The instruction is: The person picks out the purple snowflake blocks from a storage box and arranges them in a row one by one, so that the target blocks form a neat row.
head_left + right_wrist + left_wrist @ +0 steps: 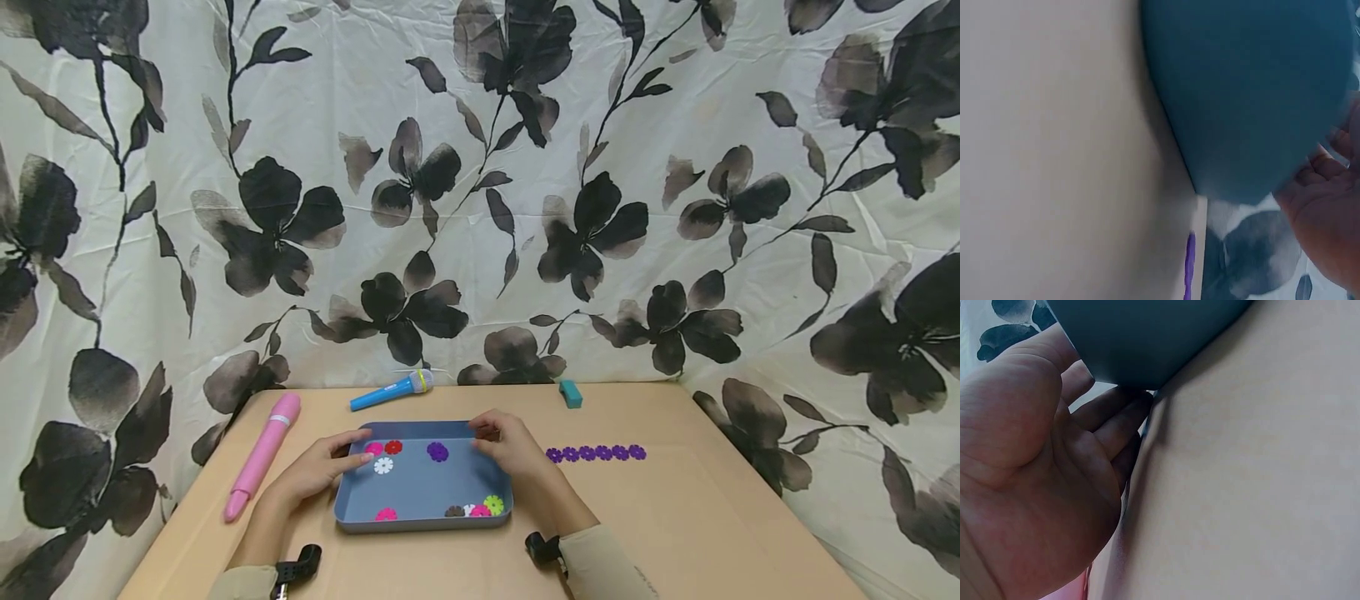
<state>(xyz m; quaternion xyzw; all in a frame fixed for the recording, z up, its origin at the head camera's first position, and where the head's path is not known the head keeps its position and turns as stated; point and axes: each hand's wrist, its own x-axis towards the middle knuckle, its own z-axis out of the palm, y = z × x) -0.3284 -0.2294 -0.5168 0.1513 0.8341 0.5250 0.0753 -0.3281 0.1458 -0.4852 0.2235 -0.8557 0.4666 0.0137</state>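
A blue-grey tray (420, 487) lies on the table with small flower-shaped pieces in it. Two purple flower pieces (437, 452) overlap near its far side. My left hand (324, 463) grips the tray's left edge, thumb over the rim and fingers along the outer wall. In the left wrist view, that hand's fingers (1113, 428) reach round the tray corner. My right hand (513, 450) is at the far right corner, its fingers bent over the rim. In the right wrist view the tray wall (1247, 100) partly hides these fingers; I cannot tell whether they hold anything.
A row of purple flower pieces (596, 453) lies right of the tray. Behind it stands a teal block (570, 394). A blue toy microphone (390, 391) lies at the back, and a pink wand-like stick (262, 458) at the left. A flowered cloth (480, 250) hangs behind the table.
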